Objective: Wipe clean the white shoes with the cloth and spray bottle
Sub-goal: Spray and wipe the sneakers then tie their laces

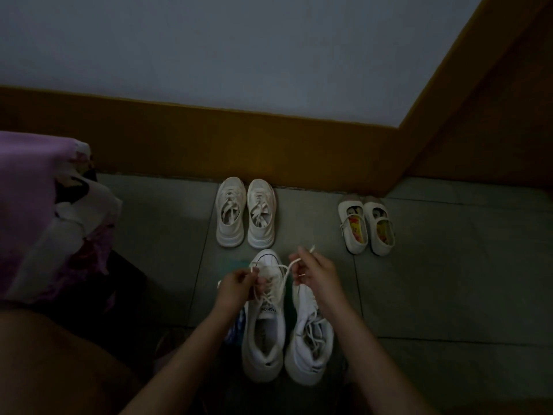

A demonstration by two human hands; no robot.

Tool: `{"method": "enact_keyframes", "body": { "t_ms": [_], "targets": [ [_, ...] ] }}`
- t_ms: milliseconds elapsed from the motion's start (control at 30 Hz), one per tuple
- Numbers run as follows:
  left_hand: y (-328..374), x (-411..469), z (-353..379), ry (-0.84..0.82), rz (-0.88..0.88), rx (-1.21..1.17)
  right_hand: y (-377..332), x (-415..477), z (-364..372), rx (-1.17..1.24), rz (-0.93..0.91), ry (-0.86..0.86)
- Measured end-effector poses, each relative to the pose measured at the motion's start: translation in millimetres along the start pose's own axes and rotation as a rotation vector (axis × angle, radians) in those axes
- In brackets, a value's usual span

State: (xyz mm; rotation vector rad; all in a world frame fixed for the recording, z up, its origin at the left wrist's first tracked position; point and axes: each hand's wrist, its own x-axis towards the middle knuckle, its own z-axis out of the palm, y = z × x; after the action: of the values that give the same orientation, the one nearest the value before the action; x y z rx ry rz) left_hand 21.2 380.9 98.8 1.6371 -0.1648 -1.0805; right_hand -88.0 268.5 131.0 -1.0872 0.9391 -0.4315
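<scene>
Two white sneakers stand side by side on the floor before me, the left shoe [264,327] with a "FASHION" tongue label and the right shoe [309,339] beside it. My left hand [236,284] pinches one end of the left shoe's white lace [279,280]. My right hand [314,272] pinches the other end, raised over the toe area. A blue-patterned cloth [236,327] peeks out from under my left forearm, beside the left shoe. No spray bottle is visible.
A second pair of off-white sneakers [245,212] stands near the brown baseboard [209,145]. A small pair of white strap shoes [366,224] sits to the right. A purple and white fabric heap [51,211] fills the left side. The floor is grey tile, dimly lit.
</scene>
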Motion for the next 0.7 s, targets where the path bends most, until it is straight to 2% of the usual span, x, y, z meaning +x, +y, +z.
{"method": "enact_keyframes", "body": {
  "t_ms": [133, 200, 400, 500, 567, 633, 700],
  "targets": [
    [1.8, -0.2, 2.6, -0.284, 0.189, 0.519, -5.5, -0.5, 11.3, -0.151, -0.037, -0.144],
    [1.4, -0.4, 5.6, -0.342, 0.213, 0.632, -7.7, 1.9, 15.9, -0.215, -0.049, -0.174],
    [4.6, -0.4, 4.0, -0.227, 0.206, 0.474, -3.4, 15.4, 13.0, -0.413, -0.066, -0.307],
    [7.4, -0.2, 1.6, -0.218, 0.172, 0.383, 8.8, 15.9, -0.2, -0.699, -0.089, -0.395],
    [7.8, 0.1, -0.3, -0.214, 0.148, 0.350, 15.7, 16.7, -10.2, -0.854, -0.133, -0.324],
    [8.7, -0.3, -2.4, -0.200, 0.106, 0.255, 15.0, 18.5, -18.0, -0.801, -0.144, -0.245],
    [8.8, 0.1, -4.9, -0.199, 0.052, 0.163, 6.2, 16.0, -23.6, -0.687, -0.148, -0.269]
  ]
}}
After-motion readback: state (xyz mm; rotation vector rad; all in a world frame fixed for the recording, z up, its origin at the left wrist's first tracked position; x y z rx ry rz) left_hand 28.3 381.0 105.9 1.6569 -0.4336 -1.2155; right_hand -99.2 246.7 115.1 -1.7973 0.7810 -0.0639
